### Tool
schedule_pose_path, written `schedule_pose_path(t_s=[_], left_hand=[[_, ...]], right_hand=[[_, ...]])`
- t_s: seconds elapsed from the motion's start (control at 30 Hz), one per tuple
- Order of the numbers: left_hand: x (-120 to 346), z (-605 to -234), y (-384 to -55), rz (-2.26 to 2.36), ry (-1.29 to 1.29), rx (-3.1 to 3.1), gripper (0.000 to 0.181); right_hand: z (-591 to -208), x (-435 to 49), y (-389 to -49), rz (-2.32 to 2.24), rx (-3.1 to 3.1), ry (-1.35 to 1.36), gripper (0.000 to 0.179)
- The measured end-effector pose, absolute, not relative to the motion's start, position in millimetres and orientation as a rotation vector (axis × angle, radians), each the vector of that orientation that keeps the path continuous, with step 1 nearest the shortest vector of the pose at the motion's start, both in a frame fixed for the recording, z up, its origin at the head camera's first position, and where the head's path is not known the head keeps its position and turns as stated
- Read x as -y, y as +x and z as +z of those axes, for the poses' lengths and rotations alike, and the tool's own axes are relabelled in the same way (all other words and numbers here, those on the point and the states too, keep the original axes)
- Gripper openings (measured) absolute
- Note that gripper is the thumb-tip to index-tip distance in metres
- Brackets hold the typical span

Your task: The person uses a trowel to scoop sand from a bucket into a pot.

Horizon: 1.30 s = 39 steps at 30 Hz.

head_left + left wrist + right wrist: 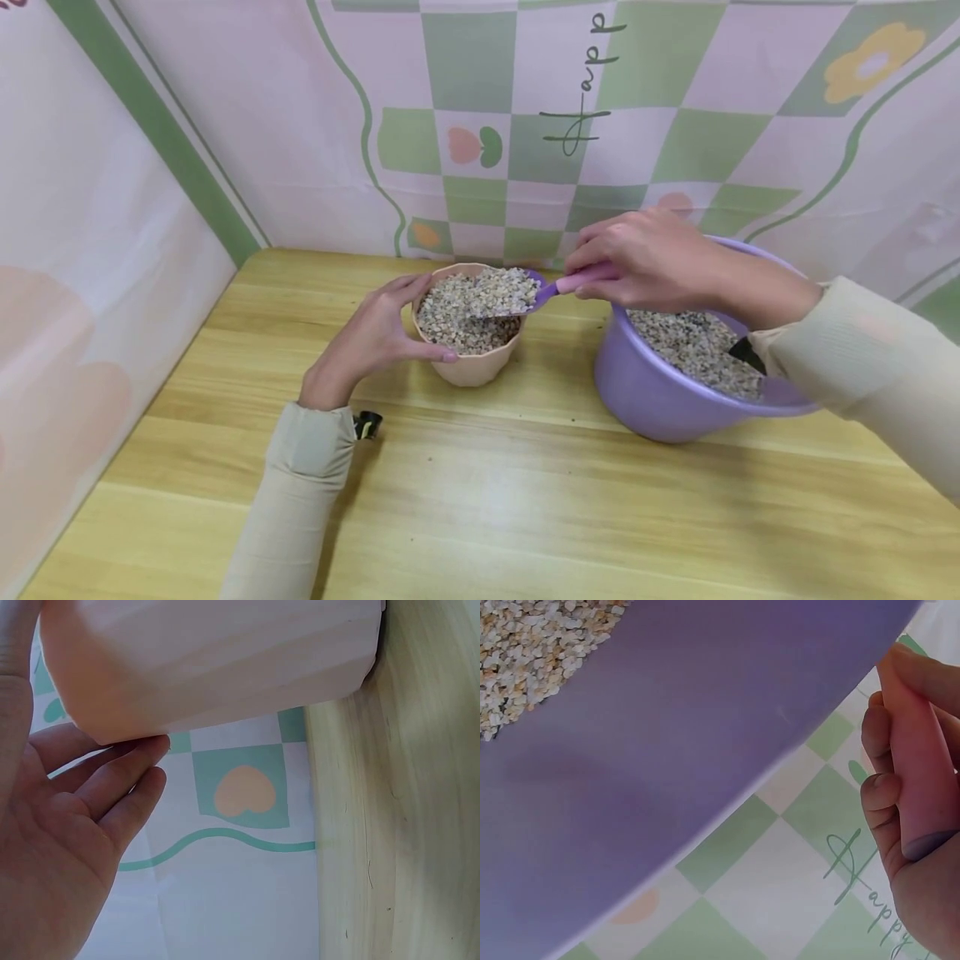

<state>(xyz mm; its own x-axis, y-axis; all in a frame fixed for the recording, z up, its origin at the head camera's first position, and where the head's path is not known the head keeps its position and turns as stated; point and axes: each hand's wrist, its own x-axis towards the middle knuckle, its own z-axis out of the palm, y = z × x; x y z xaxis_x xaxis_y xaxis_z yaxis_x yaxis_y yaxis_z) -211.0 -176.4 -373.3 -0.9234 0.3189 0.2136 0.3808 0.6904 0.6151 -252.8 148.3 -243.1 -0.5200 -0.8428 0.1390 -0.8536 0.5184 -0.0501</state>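
Note:
A peach-coloured flowerpot (474,370) full of coarse gravel (452,310) stands on the table. My left hand (372,337) holds its left side, thumb at the front and fingers round the back; in the left wrist view the fingertips (154,750) touch the pot's wall. My right hand (637,258) grips the pink handle (922,765) of a small purple trowel (543,292). The trowel's blade, heaped with gravel, is over the pot's right side, and its tip is hard to tell from the gravel below. Under my right forearm stands a purple bucket (660,400) with more gravel (693,350).
The wooden table (480,500) carries a few stray grains. Behind it hangs a checked cloth (555,150), close to the pot and bucket. Another pale cloth (112,250) hangs along the table's left edge.

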Motion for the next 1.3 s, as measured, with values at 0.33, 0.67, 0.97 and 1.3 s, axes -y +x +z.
schedule_pose_path(t_s=[0.33, 0.67, 0.97, 1.3], left_hand=[[177, -373, -213, -1.038, -0.603, 2.792, 0.119], [177, -372, -215, -1.04, -0.613, 2.783, 0.118], [177, -374, -215, -1.058, -0.601, 2.792, 0.119], [178, -374, -214, -1.059, -0.597, 2.796, 0.118]], right_hand=[[-242, -134, -253, 0.099, 2.628, 1.471, 0.011], [-243, -126, -251, 0.066, 2.597, 1.497, 0.004], [-244, -127, -250, 0.06, 2.63, 1.509, 0.005], [-242, -132, -252, 0.004, 2.658, 1.501, 0.005]])
